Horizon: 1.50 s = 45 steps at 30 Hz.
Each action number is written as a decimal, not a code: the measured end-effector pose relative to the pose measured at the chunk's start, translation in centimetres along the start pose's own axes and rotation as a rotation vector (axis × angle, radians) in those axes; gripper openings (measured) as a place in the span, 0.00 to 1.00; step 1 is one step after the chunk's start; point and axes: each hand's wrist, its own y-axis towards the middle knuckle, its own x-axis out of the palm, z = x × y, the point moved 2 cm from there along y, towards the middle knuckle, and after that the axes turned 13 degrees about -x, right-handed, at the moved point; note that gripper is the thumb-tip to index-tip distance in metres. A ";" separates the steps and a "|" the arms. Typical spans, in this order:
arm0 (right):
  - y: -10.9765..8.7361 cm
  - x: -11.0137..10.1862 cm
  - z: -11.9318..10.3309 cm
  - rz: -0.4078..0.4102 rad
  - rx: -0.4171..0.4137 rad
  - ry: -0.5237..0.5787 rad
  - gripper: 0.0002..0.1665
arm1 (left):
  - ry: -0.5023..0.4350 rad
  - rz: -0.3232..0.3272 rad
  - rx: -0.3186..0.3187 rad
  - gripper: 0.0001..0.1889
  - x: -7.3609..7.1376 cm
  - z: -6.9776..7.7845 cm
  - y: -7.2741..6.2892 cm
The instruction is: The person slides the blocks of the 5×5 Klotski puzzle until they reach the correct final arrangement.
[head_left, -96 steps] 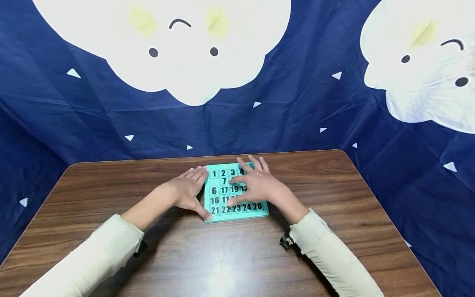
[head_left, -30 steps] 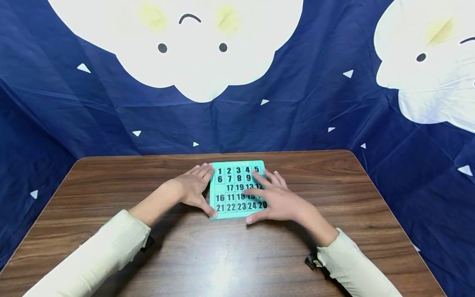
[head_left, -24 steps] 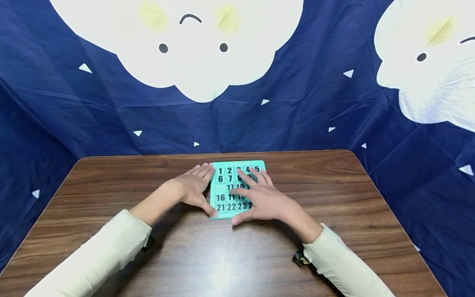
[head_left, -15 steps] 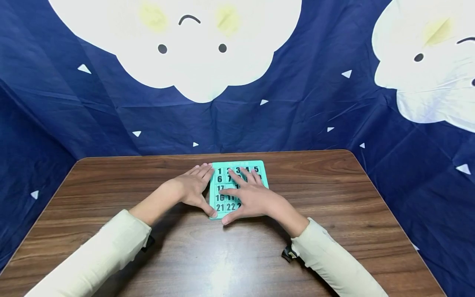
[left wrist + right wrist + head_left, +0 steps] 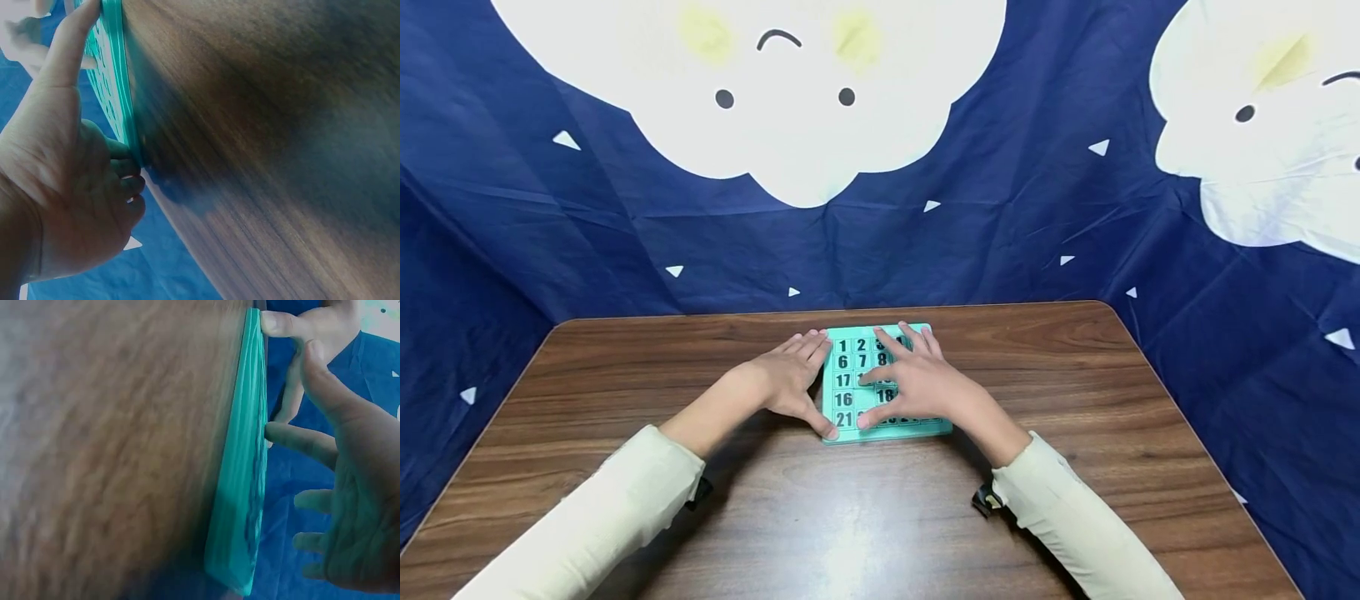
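Note:
A turquoise number slide puzzle [image 5: 862, 361] lies flat on the table with black-numbered tiles. My left hand [image 5: 786, 383] spans its left side, the straight thumb on the near corner and the fingertips at the far corner. Over the right half, my right hand [image 5: 925, 386] is spread and hides several tiles. Its index fingertip [image 5: 275, 432] is right at the puzzle's face, while the other fingers stay spread. Beneath that finger, in the head view, is the tile beside the 17 tile [image 5: 842, 380]. A gap shows between the 16 tile [image 5: 843, 400] and the 18 tile [image 5: 885, 396].
The puzzle sits near the far edge of the brown wooden table [image 5: 760, 517]. Behind and at the sides hangs a dark blue cloth [image 5: 1000, 250] with white clouds and triangles. A black wrist device [image 5: 987, 498] shows beneath my right cuff.
The 17 tile slid left into the gap, then the tile marked 11 slid away from me, leaving the gap in the row below. My right hand moved left, then slightly away. The left hand stayed put.

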 end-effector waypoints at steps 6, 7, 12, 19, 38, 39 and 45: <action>-0.1 0.6 -0.9 -0.070 -0.113 0.028 0.46 | 0.003 0.004 -0.003 0.85 0.2 -0.4 -0.2; -0.3 0.6 -0.9 -0.079 -0.110 0.020 0.46 | 0.001 0.006 -0.003 0.85 0.3 -0.4 -0.2; -0.8 -0.1 -0.6 -0.064 -0.034 -0.029 0.39 | -0.016 0.017 0.009 0.85 0.4 -0.5 -0.4; 1.5 0.7 -1.5 -0.105 -0.062 -0.014 0.51 | 0.004 0.007 -0.004 0.84 0.6 -1.1 -0.7; 1.6 1.7 -0.7 -0.084 -0.009 0.044 0.51 | -0.009 0.026 0.028 0.84 0.9 -0.6 -0.5; 1.7 1.6 -0.8 -0.087 -0.018 0.045 0.52 | -0.003 0.027 0.028 0.84 0.8 -0.6 -0.4; 0.2 0.5 -0.5 -0.063 -0.021 0.075 0.42 | -0.009 0.026 0.034 0.84 0.2 -0.4 0.0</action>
